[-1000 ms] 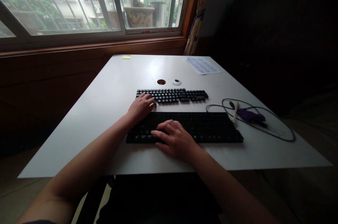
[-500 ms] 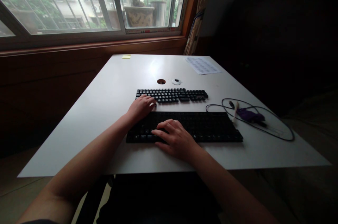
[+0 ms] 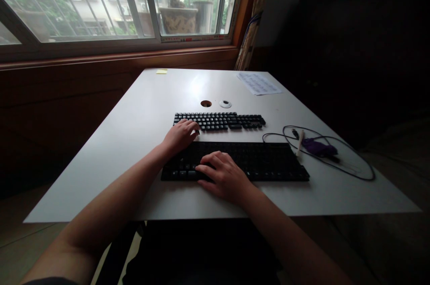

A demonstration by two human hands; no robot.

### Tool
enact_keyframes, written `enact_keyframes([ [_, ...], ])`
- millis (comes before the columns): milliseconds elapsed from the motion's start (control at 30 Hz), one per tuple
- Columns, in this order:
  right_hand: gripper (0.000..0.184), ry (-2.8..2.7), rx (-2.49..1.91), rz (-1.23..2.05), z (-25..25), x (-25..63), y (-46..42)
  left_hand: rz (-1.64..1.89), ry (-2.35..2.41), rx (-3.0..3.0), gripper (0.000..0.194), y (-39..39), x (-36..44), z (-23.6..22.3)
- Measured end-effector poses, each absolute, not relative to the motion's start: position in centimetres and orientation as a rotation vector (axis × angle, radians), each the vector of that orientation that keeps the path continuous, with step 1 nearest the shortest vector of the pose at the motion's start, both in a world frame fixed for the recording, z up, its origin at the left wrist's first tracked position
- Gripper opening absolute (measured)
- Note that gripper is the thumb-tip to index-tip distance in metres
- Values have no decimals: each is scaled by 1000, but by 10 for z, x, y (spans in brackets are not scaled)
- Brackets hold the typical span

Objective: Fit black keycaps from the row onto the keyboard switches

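Observation:
A black keyboard (image 3: 268, 162) lies near the front of the white table. Keys show along its bottom left row; most of its upper surface is too dark to make out. Behind it, dark loose keycaps (image 3: 218, 119) are laid out in rows. My left hand (image 3: 181, 133) is over the left end of these rows, fingers curled and thumb tip near the index finger, with a small dark keycap (image 3: 197, 132) at the fingertips. Over the keyboard's left half rests my right hand (image 3: 223, 175), fingers apart and bent, fingertips touching the lower left keys.
A black cable (image 3: 356, 177) loops at the right, around a purple cloth-like item (image 3: 317, 146) and a pale stick-like tool (image 3: 300, 142). Printed sheets (image 3: 258, 83), a yellow sticky note (image 3: 161, 71), a round table hole (image 3: 206, 103) and a white ring cover (image 3: 225, 104) are farther back.
My right hand has shifted very slightly right over the keyboard. My left hand stays at the left end of the keycaps, and the view has moved a little.

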State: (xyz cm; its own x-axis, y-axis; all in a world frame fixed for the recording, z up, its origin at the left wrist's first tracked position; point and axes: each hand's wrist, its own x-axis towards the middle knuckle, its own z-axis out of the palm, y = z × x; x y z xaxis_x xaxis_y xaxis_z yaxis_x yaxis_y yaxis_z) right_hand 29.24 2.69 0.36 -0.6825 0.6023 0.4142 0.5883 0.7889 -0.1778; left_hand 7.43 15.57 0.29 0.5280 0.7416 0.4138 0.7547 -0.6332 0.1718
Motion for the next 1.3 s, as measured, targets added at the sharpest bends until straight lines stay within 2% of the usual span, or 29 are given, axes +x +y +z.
enact_keyframes([
  [367, 30, -2521, -900, 40, 4, 292, 27, -782, -1316, -2698, 7, 156, 74, 2],
  [867, 52, -2484, -970, 51, 6, 292, 25, -801, -1287, -2686, 7, 156, 73, 0],
  [1000, 43, -2497, -930, 50, 6, 292, 25, -827, -1266, -2678, 7, 156, 73, 1],
  [1067, 41, -2498, -941, 54, 6, 292, 25, -859, -1253, -2675, 7, 156, 73, 1],
  [1300, 52, -2438, -1060, 47, 9, 290, 24, -1161, -1267, -2727, 7, 149, 70, 13],
])
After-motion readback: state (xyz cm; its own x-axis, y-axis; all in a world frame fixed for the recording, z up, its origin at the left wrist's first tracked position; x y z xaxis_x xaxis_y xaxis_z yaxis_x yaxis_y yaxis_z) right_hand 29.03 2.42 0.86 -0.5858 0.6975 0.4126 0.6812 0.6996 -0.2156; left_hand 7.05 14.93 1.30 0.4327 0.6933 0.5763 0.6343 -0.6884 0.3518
